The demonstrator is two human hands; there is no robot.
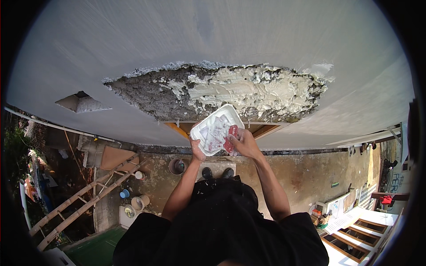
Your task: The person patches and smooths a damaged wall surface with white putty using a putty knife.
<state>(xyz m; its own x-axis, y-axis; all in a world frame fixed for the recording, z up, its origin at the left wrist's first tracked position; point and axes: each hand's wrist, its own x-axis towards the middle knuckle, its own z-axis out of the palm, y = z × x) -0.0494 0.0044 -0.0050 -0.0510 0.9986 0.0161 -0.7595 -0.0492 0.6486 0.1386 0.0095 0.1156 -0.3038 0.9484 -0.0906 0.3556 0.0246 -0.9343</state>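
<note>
My left hand [197,150] grips the lower left edge of a shallow white tray [229,111], tilted in front of the wall. White putty-like paste [213,134] lies smeared inside it. Held in my right hand [246,143] is a red scraper [232,132], its fingers closed round it over the tray's right side. The scraper's lower part is streaked with white. Just beyond the tray, a rough hollow patch [146,91] shows in the grey wall. Cream paste [253,88] covers its middle and right; bare grey rubble shows at its left.
A small triangular opening [84,103] is in the wall at left. Below the patch is a wooden frame [177,129]. A bamboo ladder [84,199] leans at lower left, near buckets [141,201] and a dark pail [177,166]. My shoes [207,173] stand on a pale slab [239,167].
</note>
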